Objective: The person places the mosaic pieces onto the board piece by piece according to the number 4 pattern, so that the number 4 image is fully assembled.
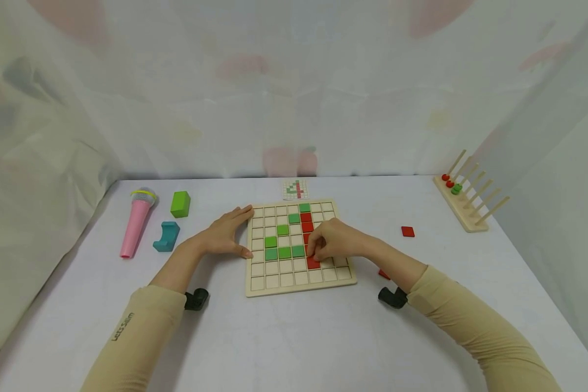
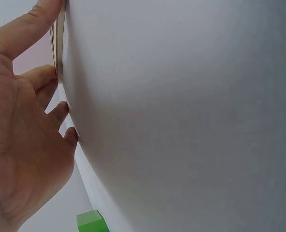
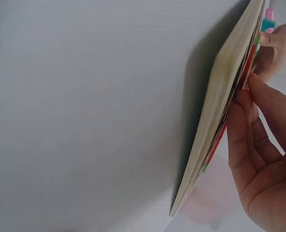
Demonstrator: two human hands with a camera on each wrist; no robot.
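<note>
A wooden grid board (image 1: 269,283) lies flat on the white table, with several green tiles (image 1: 284,252) set in a stepped line and a row across. A column of red tiles (image 1: 307,226) runs down its right part. My right hand (image 1: 340,239) bends over this column, thumb and fingertips pinching a red tile (image 1: 313,263) at its lower end. In the right wrist view, the right fingertips (image 3: 251,79) meet at the board's surface, partly hiding the tiles. My left hand (image 1: 222,233) rests at the board's left edge, fingers spread and thumb touching the rim.
Behind the board lies a small pattern card (image 1: 295,189). Loose red tiles (image 1: 408,232) lie to the right, one partly behind my right forearm. A pegged bead stand (image 1: 463,201) is far right. At left are a pink microphone (image 1: 136,226), green block (image 1: 180,204) and teal block (image 1: 166,237).
</note>
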